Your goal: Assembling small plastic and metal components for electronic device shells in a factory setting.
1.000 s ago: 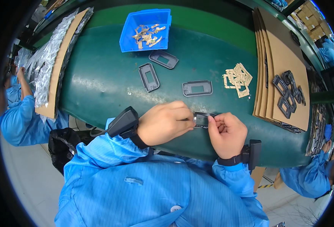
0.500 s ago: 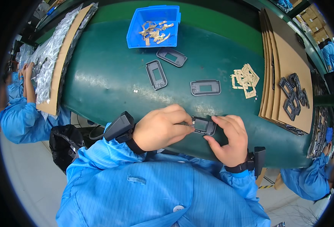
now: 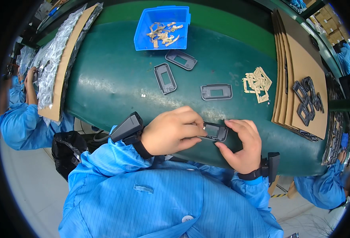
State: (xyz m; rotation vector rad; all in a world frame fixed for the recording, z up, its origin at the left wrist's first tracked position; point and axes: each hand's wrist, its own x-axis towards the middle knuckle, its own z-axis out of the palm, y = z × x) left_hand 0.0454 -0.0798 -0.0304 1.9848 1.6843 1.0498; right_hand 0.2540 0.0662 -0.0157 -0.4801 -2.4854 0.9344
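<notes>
A dark grey plastic housing (image 3: 222,134) with a rectangular window lies just above the table's near side, between my two hands. My right hand (image 3: 244,144) grips its right end, fingers at the far edge and thumb at the near edge. The bent fingers of my left hand (image 3: 175,131) are closed over the housing's left end, which they cover. A tiny pale spot shows at their tips; what they pinch is hidden. Farther off lie three similar grey housings, one upright (image 3: 157,73), one slanted (image 3: 190,65) and one level (image 3: 216,98).
Beyond them stands a blue bin (image 3: 141,39) with tan scraps. Tan cut-out frames (image 3: 258,84) are piled at right, beside stacked cardboard sheets (image 3: 292,51) bearing black frames (image 3: 300,93). Bubble wrap (image 3: 50,85) over cardboard edges the left side. Co-workers in blue sit at both sides.
My left hand has shifted slightly right, its fingers bent further over the housing's left end. The right hand keeps its grip, and the view has moved a little.
</notes>
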